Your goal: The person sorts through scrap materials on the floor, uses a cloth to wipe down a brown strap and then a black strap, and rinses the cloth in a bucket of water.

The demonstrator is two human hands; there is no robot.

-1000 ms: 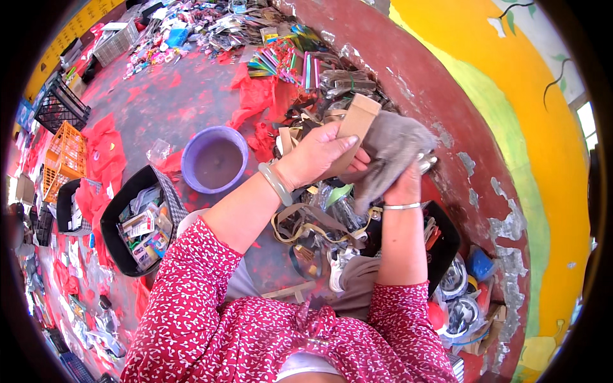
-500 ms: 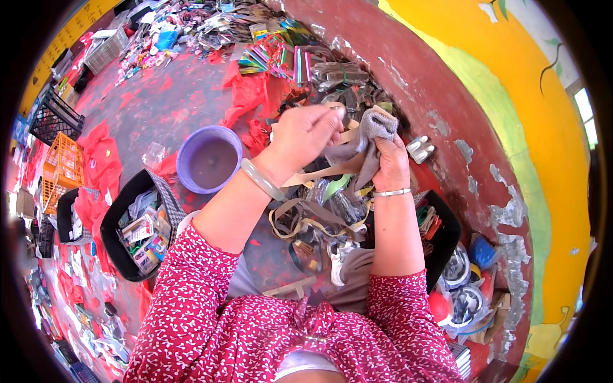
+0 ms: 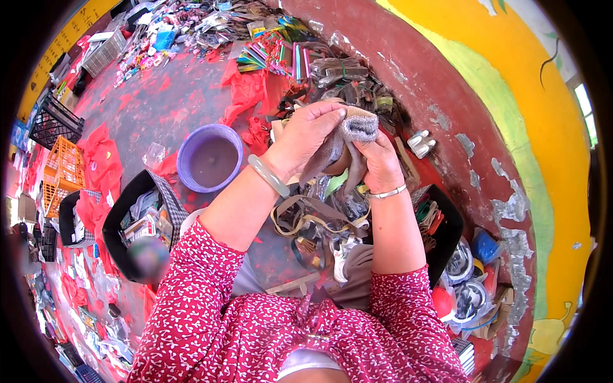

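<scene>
A grey fuzzy fabric strip (image 3: pixel 361 126) with a tan side is held up between my hands, rolled at its top end, its loose lengths hanging below. My left hand (image 3: pixel 308 135) is closed, thumb and fingertips pinching the strip's upper left edge. On the other side, my right hand (image 3: pixel 381 163) is closed around the lower right of the roll. Beneath them lie tangled brown and tan strips (image 3: pixel 300 214) and clear plastic packets. The fingers behind the cloth are hidden.
A purple basin (image 3: pixel 209 157) stands to the left, near a black box (image 3: pixel 121 214) of small packaged goods. Another black box (image 3: pixel 450 220) is by my right forearm. The red wall (image 3: pixel 440 118) curves along the right. Piled goods (image 3: pixel 211 22) lie at the far side.
My left hand has come right onto the strip's top edge. The roll has shifted slightly left and turned, and the long tan length stretched leftward no longer shows.
</scene>
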